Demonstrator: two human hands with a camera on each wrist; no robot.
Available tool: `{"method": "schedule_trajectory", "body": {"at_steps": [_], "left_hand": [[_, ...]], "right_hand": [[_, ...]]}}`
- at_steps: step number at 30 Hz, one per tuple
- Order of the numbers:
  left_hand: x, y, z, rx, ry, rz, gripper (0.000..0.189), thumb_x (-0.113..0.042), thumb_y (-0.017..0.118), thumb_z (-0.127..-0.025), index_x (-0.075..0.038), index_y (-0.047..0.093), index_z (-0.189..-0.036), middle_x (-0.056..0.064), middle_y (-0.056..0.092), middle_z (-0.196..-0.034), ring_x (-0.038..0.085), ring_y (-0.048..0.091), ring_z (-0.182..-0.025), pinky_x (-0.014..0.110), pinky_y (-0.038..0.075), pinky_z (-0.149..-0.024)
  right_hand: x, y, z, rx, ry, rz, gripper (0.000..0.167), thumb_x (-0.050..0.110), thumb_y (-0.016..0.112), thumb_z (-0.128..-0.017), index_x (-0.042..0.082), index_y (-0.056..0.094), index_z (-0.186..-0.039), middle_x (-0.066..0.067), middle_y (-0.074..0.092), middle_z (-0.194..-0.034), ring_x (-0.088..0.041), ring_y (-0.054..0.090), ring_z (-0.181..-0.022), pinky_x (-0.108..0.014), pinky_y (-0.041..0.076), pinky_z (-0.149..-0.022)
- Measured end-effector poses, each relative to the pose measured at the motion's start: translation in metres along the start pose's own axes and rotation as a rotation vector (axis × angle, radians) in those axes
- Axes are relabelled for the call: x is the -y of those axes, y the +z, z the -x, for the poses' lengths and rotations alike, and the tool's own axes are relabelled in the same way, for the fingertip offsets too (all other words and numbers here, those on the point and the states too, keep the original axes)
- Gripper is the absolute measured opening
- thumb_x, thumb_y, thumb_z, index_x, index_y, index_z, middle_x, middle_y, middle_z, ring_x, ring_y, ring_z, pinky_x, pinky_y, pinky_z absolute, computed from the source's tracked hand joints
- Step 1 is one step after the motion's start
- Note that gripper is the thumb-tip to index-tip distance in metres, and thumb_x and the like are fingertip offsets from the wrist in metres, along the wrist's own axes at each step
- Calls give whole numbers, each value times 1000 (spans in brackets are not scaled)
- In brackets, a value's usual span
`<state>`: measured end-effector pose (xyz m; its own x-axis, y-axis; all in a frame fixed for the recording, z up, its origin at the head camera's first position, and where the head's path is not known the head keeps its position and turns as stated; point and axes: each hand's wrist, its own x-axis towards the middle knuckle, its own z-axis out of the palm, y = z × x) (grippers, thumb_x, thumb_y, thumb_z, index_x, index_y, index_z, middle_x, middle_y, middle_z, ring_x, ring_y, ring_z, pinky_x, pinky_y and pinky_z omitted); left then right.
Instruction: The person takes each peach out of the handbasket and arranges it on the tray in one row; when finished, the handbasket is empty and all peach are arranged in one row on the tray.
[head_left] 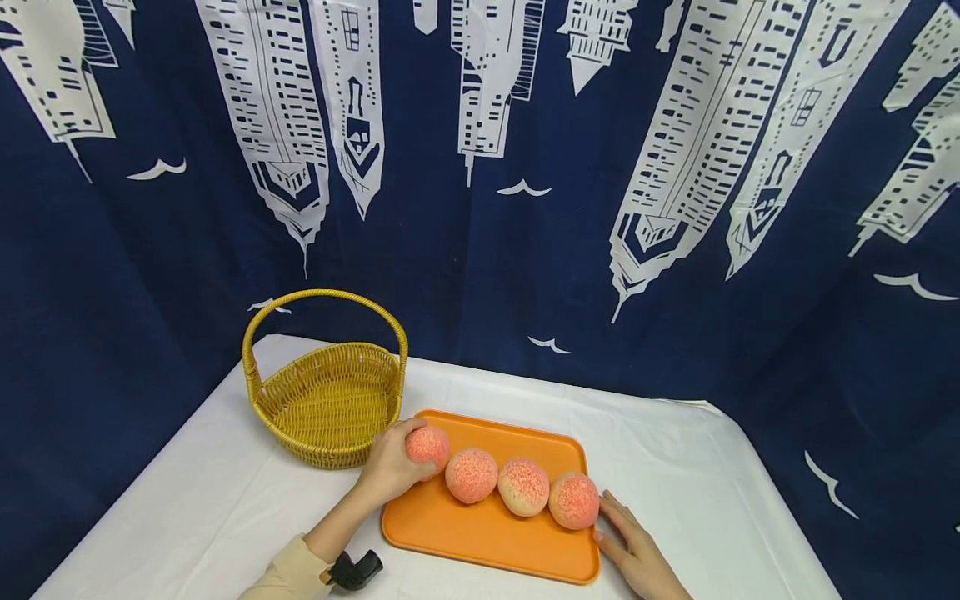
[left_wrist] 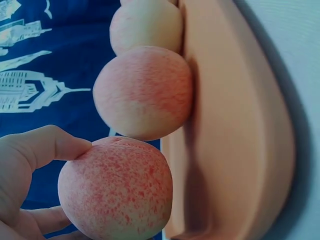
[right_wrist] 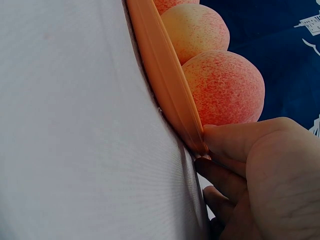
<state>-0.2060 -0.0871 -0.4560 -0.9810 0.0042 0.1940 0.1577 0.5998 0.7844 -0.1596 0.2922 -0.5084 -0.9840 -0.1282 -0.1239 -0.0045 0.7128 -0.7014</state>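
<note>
Four round pink-and-cream peaches stand in a slanting row on an orange tray (head_left: 480,542). My left hand (head_left: 392,467) grips the leftmost peach (head_left: 427,448) between thumb and fingers, at the tray's left side. In the left wrist view this peach (left_wrist: 117,190) hangs beside the second peach (left_wrist: 145,95), with some fingers hidden behind it. My right hand (head_left: 633,550) rests at the tray's right edge with fairly straight fingers. In the right wrist view its thumb (right_wrist: 225,137) touches the tray rim, close to the rightmost peach (right_wrist: 225,87).
A yellow wicker basket (head_left: 330,450) with a tall arched handle stands behind and left of the tray, close to my left hand. White cloth (head_left: 675,467) covers the table. A dark blue curtain (head_left: 450,283) printed with white buildings hangs behind it.
</note>
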Motion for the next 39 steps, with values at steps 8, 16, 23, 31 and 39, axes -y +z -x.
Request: {"method": "schedule_trajectory", "body": {"at_steps": [8,16,23,31,39], "left_hand": [[14,8,6,-3,-28,-2,61,-10,84,-65,0,62,-121,20,63,-123,37,57,-115,55,49,-95],[24,15,9,-40,23,10,60,-12,84,-66,-1,62,-120,17,64,-119,36,59,-112,54,48,-94],[28,18,9,-14,35,36,62,-16,83,-70,-2,59,-125,17,62,-125,37,57,-117,55,47,-97],[29,14,7,8,42,38,70,-20,84,-72,-2,54,-132,19,56,-134,40,53,-123,58,44,-100],[13,9,25,-26,314,-108,80,-34,84,-73,-2,49,-138,23,44,-144,43,38,-138,64,36,-106]], "right_hand": [[-1,2,1,6,-17,-8,61,37,60,-95,5,45,-145,-25,26,-157,-48,20,-145,-69,20,-111],[-2,2,-1,8,10,-8,62,37,60,-94,5,45,-145,-24,26,-157,-48,18,-145,-69,19,-111],[-1,0,0,4,21,-13,63,36,60,-94,3,44,-145,-25,25,-157,-48,18,-145,-69,19,-111],[2,0,0,-17,-30,-17,58,31,59,-96,4,44,-145,-24,25,-158,-45,20,-146,-68,19,-112],[5,-13,6,-139,-129,-9,66,33,62,-95,14,35,-152,-13,38,-155,0,24,-144,-17,23,-114]]}}
